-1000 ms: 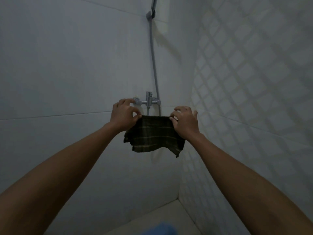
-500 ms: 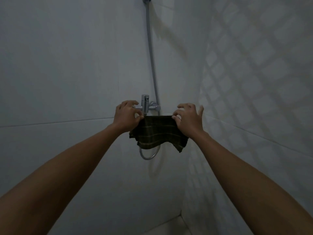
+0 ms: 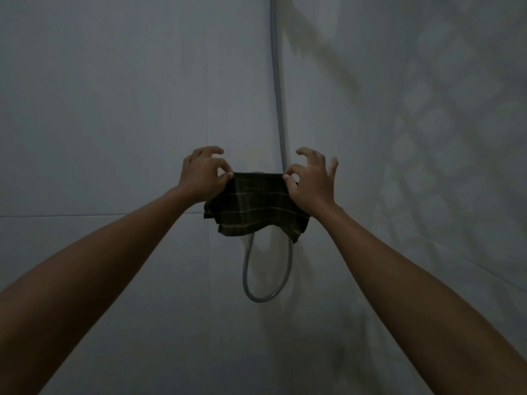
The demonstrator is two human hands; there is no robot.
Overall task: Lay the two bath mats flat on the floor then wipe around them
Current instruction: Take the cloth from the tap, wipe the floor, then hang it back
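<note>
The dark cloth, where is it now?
Head view, centre: the cloth hangs between left hand and right hand, before the shower hose.

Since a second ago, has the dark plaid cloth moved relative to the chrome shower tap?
Yes: up. The dark plaid cloth, pinched by left hand and right hand, now hides the tap that showed above its top edge.

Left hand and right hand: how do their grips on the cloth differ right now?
The left hand pinches the cloth at its top left corner; the right hand pinches the top right corner. The left hand's free fingers stay curled close together, while the right hand's free fingers spread wider and lift off the cloth. Both pinch with thumb and forefinger, at about the same height, holding the top edge taut in front of the shower hose.
</note>
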